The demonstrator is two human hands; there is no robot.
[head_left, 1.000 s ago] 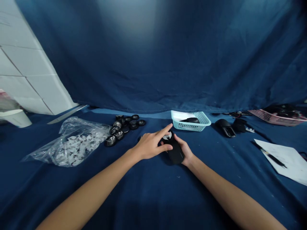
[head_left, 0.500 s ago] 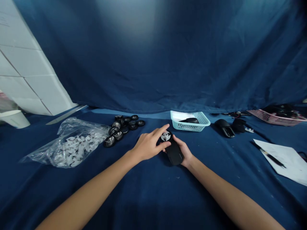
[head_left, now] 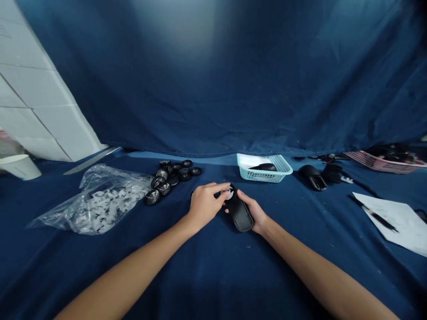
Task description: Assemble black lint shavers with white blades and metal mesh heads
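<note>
My right hand grasps black mouse-shaped casing, twelve o'clock, cradling it steady; left hand curled, fingertips on white piece at casing's far end. Pile of black-and-silver discs at eleven o'clock.

I'm logging: counter under dark blue cloth | left side: paper cup, plastic bag of white bits, heap of round black discs | middle: pale blue basket | right side: two black cases, pink basket, paper sheet, pen lying on the sheet
</note>
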